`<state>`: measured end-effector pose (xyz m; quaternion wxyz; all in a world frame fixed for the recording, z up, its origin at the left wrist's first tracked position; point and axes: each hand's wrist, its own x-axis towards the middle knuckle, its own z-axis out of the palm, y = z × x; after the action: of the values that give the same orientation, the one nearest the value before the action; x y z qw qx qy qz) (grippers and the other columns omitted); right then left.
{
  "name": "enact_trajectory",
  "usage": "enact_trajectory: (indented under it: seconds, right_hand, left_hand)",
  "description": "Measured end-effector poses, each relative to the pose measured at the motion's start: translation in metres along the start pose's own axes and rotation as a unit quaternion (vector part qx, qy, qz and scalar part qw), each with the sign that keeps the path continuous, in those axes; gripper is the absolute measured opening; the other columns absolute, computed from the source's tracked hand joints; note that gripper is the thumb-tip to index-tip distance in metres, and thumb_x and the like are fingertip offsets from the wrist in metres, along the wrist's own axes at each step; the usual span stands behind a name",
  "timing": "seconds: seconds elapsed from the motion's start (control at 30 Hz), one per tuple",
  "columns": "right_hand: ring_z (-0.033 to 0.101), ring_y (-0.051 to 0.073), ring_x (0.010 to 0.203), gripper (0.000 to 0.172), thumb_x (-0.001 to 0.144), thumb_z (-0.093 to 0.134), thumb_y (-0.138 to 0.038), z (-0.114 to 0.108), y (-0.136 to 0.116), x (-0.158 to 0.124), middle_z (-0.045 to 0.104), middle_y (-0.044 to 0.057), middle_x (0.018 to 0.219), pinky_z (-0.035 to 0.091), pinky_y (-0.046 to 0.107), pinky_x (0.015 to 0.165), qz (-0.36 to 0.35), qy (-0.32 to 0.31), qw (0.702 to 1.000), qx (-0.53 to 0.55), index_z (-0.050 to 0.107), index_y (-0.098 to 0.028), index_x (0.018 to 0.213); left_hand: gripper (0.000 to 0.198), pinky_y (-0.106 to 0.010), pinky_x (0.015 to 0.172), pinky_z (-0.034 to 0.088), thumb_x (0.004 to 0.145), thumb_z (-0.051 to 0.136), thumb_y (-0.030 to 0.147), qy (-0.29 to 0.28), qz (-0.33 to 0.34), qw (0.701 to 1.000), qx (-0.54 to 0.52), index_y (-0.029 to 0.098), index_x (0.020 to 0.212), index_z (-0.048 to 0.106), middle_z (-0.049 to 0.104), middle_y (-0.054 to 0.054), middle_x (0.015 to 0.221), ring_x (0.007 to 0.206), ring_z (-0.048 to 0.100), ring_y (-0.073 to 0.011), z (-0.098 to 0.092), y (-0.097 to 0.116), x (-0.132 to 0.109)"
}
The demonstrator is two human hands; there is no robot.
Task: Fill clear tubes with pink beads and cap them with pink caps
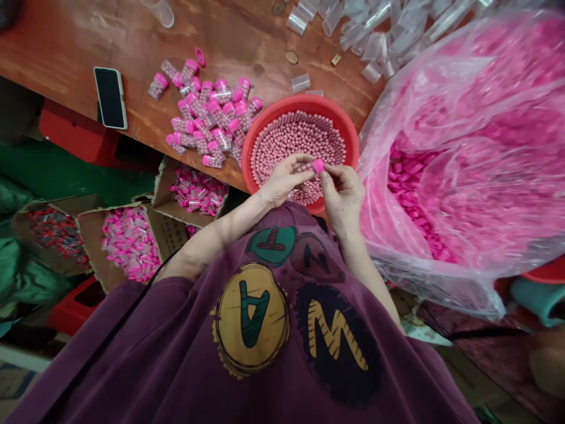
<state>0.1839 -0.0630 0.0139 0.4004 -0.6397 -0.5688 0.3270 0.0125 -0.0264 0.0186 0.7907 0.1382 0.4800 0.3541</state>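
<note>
My left hand (285, 178) is closed around a small clear vial (304, 168) of pink beads, held sideways over the red basin. With thumb and fingers, my right hand (343, 191) pinches the bright pink cap (318, 166) at the vial's right end. Whether the cap is fully seated I cannot tell. Below both hands, the red basin (301, 101) is filled with loose pink beads (291, 138). Left of the basin lies a heap of capped vials (214, 115) with pink beads inside.
A large plastic bag (477, 147) of pink caps stands at the right. Empty clear tubes (388, 29) are piled at the back of the wooden table (247, 35). A phone (110, 97) lies near the left edge. Cardboard boxes (165, 232) of filled vials stand below.
</note>
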Motion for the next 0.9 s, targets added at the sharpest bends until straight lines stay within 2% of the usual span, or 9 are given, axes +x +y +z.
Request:
enact_trajectory:
  seconds: [0.3, 0.5, 0.6, 0.7, 0.77, 0.83, 0.9]
  right_hand:
    - [0.08, 0.03, 0.106, 0.021, 0.116, 0.071, -0.048, -0.004, -0.003, 0.0, 0.081, 0.008, 0.109, 0.071, 0.057, 0.104, -0.002, -0.017, 1.0, -0.008, 0.085, -0.032, 0.115]
    - [0.081, 0.03, 0.109, 0.021, 0.114, 0.071, -0.048, -0.014, -0.009, 0.001, 0.084, 0.008, 0.114, 0.072, 0.055, 0.101, -0.028, -0.043, 0.999, -0.012, 0.086, -0.033, 0.112]
    - [0.081, 0.031, 0.115, 0.019, 0.114, 0.071, -0.047, -0.014, -0.009, -0.001, 0.083, 0.008, 0.117, 0.071, 0.058, 0.106, -0.033, -0.056, 0.998, 0.001, 0.086, -0.036, 0.115]
    - [0.08, 0.033, 0.12, 0.02, 0.115, 0.07, -0.05, -0.01, -0.01, -0.003, 0.082, 0.008, 0.12, 0.07, 0.06, 0.111, -0.014, -0.053, 0.998, -0.003, 0.087, -0.038, 0.116]
    - [0.08, 0.032, 0.116, 0.023, 0.114, 0.07, -0.053, -0.008, -0.011, -0.002, 0.083, 0.008, 0.117, 0.071, 0.059, 0.108, -0.002, -0.054, 0.999, -0.004, 0.086, -0.037, 0.113]
    - [0.08, 0.03, 0.11, 0.024, 0.113, 0.071, -0.053, -0.008, -0.012, -0.002, 0.084, 0.007, 0.113, 0.071, 0.056, 0.105, -0.003, -0.062, 0.998, 0.014, 0.086, -0.035, 0.11]
    - [0.08, 0.028, 0.114, 0.024, 0.112, 0.074, -0.052, -0.009, -0.01, -0.004, 0.085, 0.008, 0.118, 0.07, 0.055, 0.109, -0.006, -0.069, 0.996, 0.052, 0.087, -0.032, 0.115]
  left_hand:
    - [0.032, -0.036, 0.112, 0.065, 0.096, 0.094, 0.023, -0.003, 0.016, 1.0, -0.016, 0.024, 0.12, 0.072, 0.078, -0.004, 0.116, 0.123, 0.077, -0.0208, 0.01, -0.012, 0.0]
    - [0.034, -0.04, 0.123, 0.062, 0.096, 0.092, 0.02, -0.002, 0.027, 0.999, -0.037, 0.025, 0.128, 0.078, 0.082, -0.005, 0.129, 0.146, 0.073, -0.0244, 0.012, -0.009, -0.006]
    - [0.032, -0.043, 0.125, 0.062, 0.096, 0.091, 0.019, 0.005, 0.031, 0.999, -0.036, 0.024, 0.126, 0.081, 0.083, -0.007, 0.13, 0.152, 0.071, -0.0273, 0.013, -0.008, -0.009]
    - [0.033, -0.042, 0.123, 0.063, 0.095, 0.093, 0.02, 0.02, 0.026, 0.999, -0.037, 0.025, 0.127, 0.083, 0.083, -0.007, 0.13, 0.15, 0.072, -0.0276, 0.013, -0.01, -0.01]
    - [0.033, -0.04, 0.12, 0.065, 0.096, 0.092, 0.022, 0.027, 0.017, 0.999, -0.033, 0.025, 0.128, 0.083, 0.083, -0.006, 0.128, 0.145, 0.074, -0.0265, 0.011, -0.011, -0.01]
    - [0.033, -0.037, 0.116, 0.065, 0.096, 0.092, 0.022, 0.026, 0.003, 0.999, -0.026, 0.025, 0.128, 0.083, 0.083, -0.005, 0.125, 0.138, 0.077, -0.0247, 0.009, -0.011, -0.009]
    - [0.036, -0.034, 0.111, 0.066, 0.096, 0.092, 0.023, 0.016, -0.006, 1.0, -0.021, 0.025, 0.13, 0.083, 0.083, -0.004, 0.122, 0.131, 0.079, -0.0222, 0.005, -0.009, -0.007]
